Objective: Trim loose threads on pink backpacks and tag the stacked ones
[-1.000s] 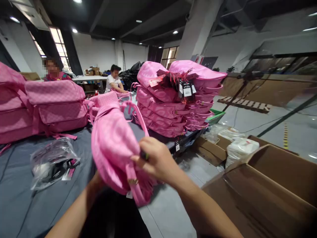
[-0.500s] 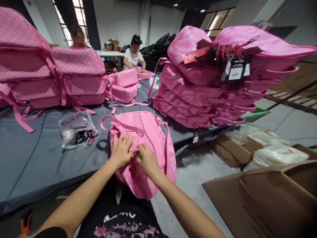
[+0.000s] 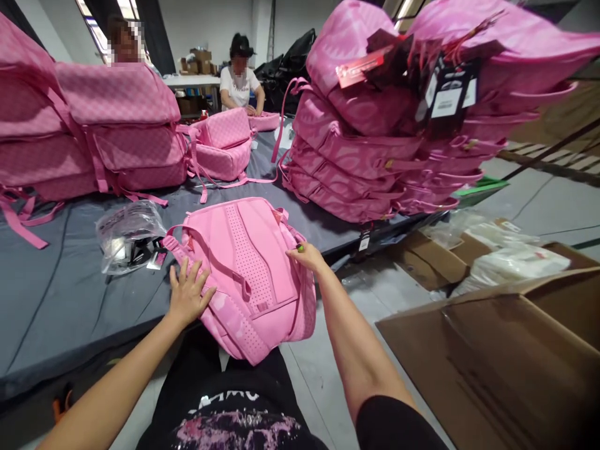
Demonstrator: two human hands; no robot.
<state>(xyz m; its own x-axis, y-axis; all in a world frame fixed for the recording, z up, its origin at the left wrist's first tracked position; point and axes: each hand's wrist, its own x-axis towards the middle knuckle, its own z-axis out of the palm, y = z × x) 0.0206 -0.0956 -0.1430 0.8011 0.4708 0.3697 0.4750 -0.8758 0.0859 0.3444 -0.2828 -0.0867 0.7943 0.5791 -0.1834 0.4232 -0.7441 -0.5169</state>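
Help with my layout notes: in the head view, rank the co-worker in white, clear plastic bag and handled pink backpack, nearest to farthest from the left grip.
1. Pink backpack: touching the left grip, mostly right of it.
2. Clear plastic bag: ahead and left, on the table.
3. Co-worker in white: far beyond, across the table.

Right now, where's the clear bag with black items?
Head view, left side: the clear bag lies on the table beyond the left hand, before the checkered backpacks.

Pink bag stack (image 3: 347,156) kinda walls off the far right past the backpack (image 3: 276,269); there's room leftward over the grey cloth (image 3: 84,281), except where the plastic bag (image 3: 129,234) sits.
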